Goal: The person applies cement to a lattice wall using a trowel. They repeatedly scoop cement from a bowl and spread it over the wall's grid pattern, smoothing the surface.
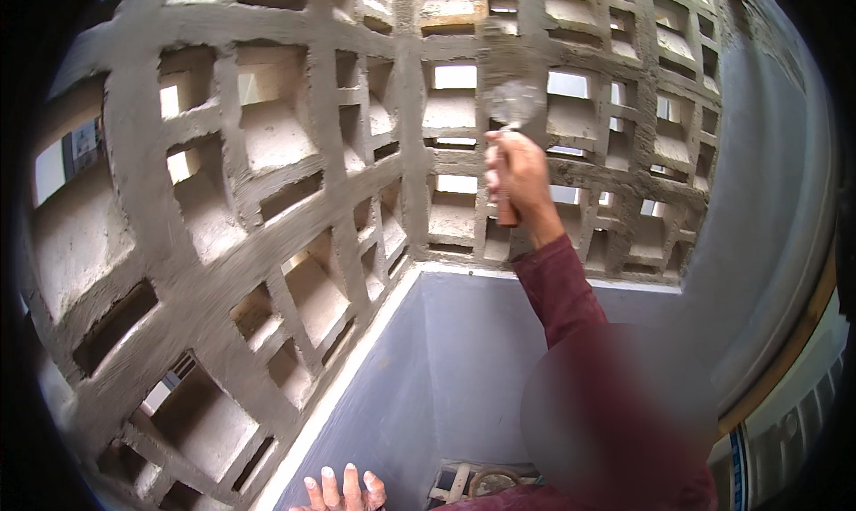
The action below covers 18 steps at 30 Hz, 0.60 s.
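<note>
My right hand [528, 179] is closed around the reddish-brown handle of a trowel [507, 210], with its metal blade pointing up. Motion smears the blade, which lies in front of a vertical rib of the grey cement lattice wall [514, 56]. Whether it touches the cement, I cannot tell. Low in the picture, the fingers of my left hand [346, 488] stick up slightly apart, with pale smudges on the tips. Nothing shows between them, and the lower edge cuts off the rest of that hand.
Another lattice wall [294, 185] with deep square and slot openings meets the first at a corner. Below both runs a pale ledge [343, 373] above a smooth grey-blue wall [473, 350]. A wooden pole [785, 342] curves along the right. A blurred round patch covers part of my right arm.
</note>
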Each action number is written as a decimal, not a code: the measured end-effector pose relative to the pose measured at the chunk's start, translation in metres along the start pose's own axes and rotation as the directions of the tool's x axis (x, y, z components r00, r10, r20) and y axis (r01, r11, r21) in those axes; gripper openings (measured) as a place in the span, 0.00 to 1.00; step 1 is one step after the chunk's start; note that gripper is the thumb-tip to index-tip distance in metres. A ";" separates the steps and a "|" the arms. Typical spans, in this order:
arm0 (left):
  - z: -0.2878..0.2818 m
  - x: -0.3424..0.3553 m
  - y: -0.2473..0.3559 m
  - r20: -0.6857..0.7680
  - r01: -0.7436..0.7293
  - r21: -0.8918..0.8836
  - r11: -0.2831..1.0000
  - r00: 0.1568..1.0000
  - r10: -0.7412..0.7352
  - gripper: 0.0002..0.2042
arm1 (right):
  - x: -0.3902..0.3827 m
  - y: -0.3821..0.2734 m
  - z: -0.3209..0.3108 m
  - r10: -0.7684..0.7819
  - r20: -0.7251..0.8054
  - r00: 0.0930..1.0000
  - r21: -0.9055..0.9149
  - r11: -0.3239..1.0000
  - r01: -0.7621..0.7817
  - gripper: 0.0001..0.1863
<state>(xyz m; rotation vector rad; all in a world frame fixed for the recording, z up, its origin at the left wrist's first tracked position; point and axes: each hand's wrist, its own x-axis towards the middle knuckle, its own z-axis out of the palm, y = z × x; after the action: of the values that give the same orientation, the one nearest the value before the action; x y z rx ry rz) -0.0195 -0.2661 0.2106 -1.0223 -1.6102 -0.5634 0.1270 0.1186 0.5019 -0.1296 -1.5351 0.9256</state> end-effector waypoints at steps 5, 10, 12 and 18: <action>0.002 0.000 -0.001 -0.007 0.001 -0.003 1.000 1.000 -0.001 0.12 | 0.018 0.016 0.039 0.180 0.090 0.980 -0.011 0.984 -0.180 0.12; 0.000 0.005 0.002 -0.016 0.027 0.028 0.999 1.000 -0.026 0.12 | 0.022 0.015 0.029 0.137 0.051 0.989 -0.095 0.987 -0.132 0.13; -0.003 0.000 -0.002 0.007 -0.023 0.072 0.997 1.000 0.023 0.12 | 0.016 0.009 0.015 0.116 0.000 0.993 -0.024 0.993 -0.116 0.12; -0.001 0.004 0.004 0.001 0.030 0.018 0.999 1.000 -0.030 0.12 | -0.007 -0.007 -0.016 0.043 -0.213 0.976 0.129 0.992 -0.015 0.15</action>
<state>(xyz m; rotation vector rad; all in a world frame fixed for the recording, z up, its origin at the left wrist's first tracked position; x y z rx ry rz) -0.0159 -0.2633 0.2136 -0.9865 -1.6312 -0.5680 0.1454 0.1167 0.4993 -0.1566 -1.2740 0.9963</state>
